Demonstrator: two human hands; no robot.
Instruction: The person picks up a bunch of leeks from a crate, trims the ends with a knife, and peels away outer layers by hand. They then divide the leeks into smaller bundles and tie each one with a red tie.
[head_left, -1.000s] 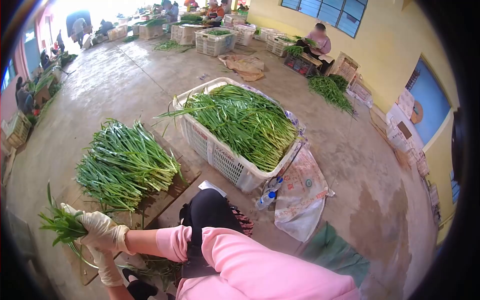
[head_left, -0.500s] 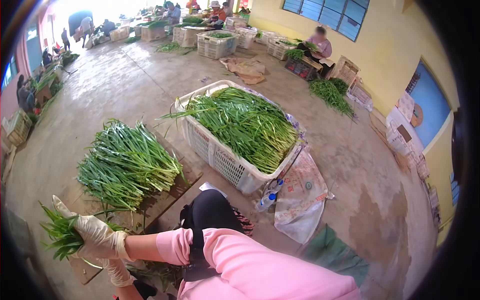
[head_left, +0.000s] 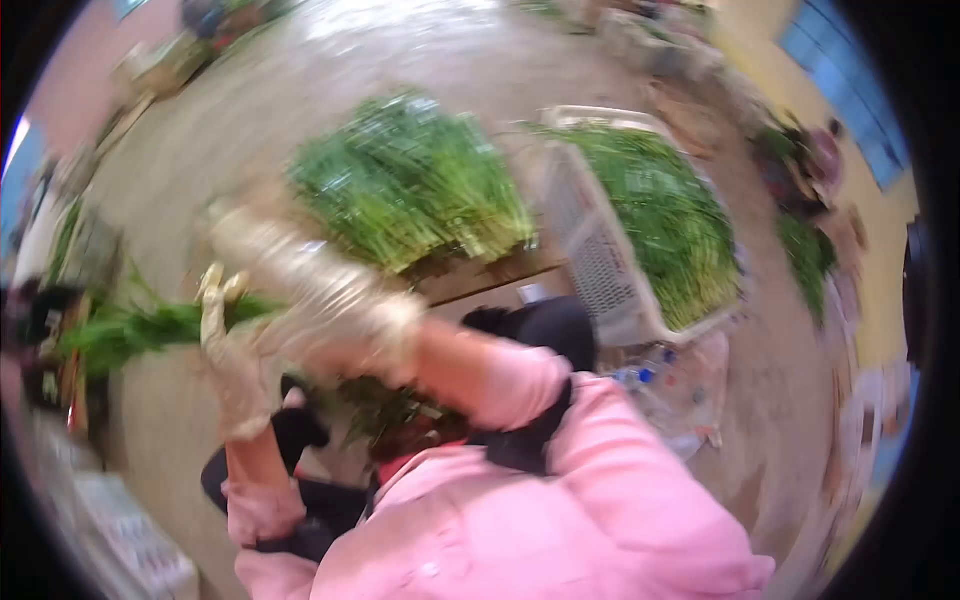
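Note:
My left hand (head_left: 232, 355), in a pale rubber glove, is closed around a bunch of long-leaved greens (head_left: 140, 332). The leaves stick out to the left, and the bunch's other end lies near my right wrist. My right hand (head_left: 320, 285), gloved too, is smeared by motion above and beside the bunch, so its fingers cannot be made out. Beyond it, a pile of similar greens (head_left: 410, 180) lies on a low board (head_left: 500, 283), stem ends towards me.
Right of the pile stands a white plastic crate (head_left: 600, 255) filled with greens (head_left: 660, 220). A plastic sack (head_left: 690, 390) and a bottle with a blue cap (head_left: 645, 375) lie beside it. Loose leaves (head_left: 385, 410) are near my legs. A person (head_left: 826, 160) sits by the right wall.
My view has swung left and down. My right hand, closed on the greens before, has moved away from them. My left hand, mostly hidden earlier, now shows holding the bunch.

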